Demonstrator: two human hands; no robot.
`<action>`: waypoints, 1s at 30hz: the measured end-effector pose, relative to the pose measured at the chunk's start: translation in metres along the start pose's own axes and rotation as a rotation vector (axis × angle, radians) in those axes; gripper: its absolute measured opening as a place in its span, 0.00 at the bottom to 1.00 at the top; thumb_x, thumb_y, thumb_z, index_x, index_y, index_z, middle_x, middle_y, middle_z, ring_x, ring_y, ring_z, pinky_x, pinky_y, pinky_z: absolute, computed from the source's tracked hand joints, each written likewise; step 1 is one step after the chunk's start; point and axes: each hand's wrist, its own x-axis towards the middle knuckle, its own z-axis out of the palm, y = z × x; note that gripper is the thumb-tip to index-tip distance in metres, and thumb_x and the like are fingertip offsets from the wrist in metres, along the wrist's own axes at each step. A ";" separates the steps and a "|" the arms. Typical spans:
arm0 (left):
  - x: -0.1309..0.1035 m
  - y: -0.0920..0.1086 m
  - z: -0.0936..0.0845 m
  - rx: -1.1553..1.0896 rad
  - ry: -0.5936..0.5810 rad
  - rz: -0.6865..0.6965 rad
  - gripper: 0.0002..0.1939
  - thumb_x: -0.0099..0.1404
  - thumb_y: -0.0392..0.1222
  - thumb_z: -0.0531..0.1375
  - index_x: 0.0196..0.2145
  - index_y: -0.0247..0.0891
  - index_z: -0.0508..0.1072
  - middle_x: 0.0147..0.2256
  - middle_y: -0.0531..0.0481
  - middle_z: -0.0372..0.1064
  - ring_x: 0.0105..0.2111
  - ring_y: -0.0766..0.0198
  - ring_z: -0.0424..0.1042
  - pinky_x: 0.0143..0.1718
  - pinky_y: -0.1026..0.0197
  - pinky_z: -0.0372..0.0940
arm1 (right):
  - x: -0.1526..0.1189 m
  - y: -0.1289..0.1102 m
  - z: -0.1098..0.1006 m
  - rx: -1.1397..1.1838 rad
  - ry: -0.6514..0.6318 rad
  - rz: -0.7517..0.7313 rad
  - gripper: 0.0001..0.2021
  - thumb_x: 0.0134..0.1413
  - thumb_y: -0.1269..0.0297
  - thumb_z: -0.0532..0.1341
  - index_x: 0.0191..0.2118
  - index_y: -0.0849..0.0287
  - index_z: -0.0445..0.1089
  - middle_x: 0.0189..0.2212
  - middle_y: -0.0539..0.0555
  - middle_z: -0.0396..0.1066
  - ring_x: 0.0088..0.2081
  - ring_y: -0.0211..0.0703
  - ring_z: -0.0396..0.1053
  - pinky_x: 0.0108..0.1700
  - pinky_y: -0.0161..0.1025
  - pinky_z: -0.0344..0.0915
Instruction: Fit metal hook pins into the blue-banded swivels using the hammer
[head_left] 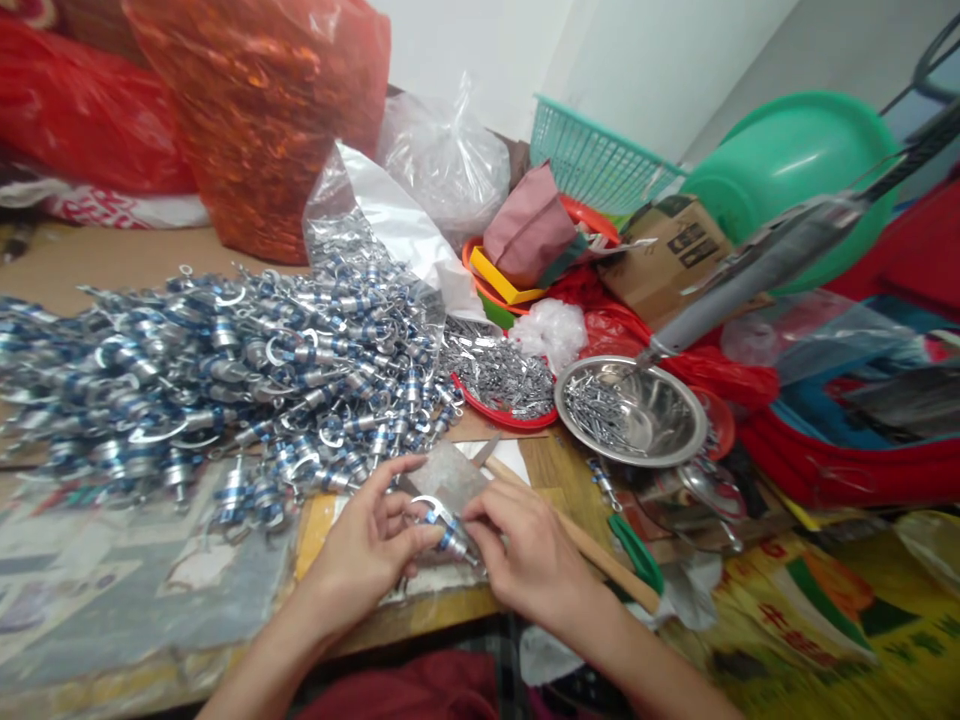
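Observation:
In the head view, my left hand [375, 535] pinches a small blue-and-silver metal fitting [450, 540] with a curved silver arm, between thumb and fingers. My right hand [525, 545] is closed in a pinch at the fitting's right end; whatever sits between those fingertips is too small to make out. Both hands are over a flat grey metal block [450, 478] on the bench. A wooden handle [607, 560] runs diagonally past my right hand, its upper part partly covered by that hand. Left of my hands spreads a big heap of similar blue-and-silver fittings [225, 370].
Beyond my hands stand a red plate of small silver pieces [517, 415] and a steel bowl [675, 440] holding thin metal pins. A grey rod-like arm [750, 275] slants above the bowl. Behind are plastic bags [270, 120], a cardboard box [675, 250] and a green basin [795, 180].

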 end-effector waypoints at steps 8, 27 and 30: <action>0.001 -0.001 0.000 0.004 -0.006 0.008 0.30 0.49 0.36 0.62 0.49 0.42 0.54 0.25 0.58 0.64 0.22 0.69 0.66 0.18 0.69 0.61 | 0.016 -0.008 0.003 0.308 -0.148 0.160 0.06 0.50 0.73 0.54 0.35 0.57 0.61 0.25 0.46 0.63 0.28 0.35 0.62 0.29 0.30 0.55; 0.000 -0.003 -0.001 0.011 0.008 0.002 0.31 0.48 0.36 0.62 0.49 0.42 0.55 0.24 0.58 0.64 0.21 0.67 0.66 0.16 0.69 0.60 | 0.031 0.003 -0.008 0.390 -0.288 0.227 0.05 0.47 0.68 0.56 0.33 0.57 0.60 0.20 0.43 0.60 0.22 0.33 0.59 0.23 0.29 0.53; 0.000 -0.002 -0.001 0.000 0.010 -0.004 0.31 0.48 0.37 0.63 0.49 0.41 0.55 0.24 0.58 0.63 0.20 0.69 0.65 0.16 0.69 0.59 | 0.013 0.030 -0.015 0.290 0.053 0.256 0.10 0.53 0.63 0.53 0.41 0.57 0.59 0.26 0.47 0.64 0.27 0.36 0.63 0.29 0.32 0.59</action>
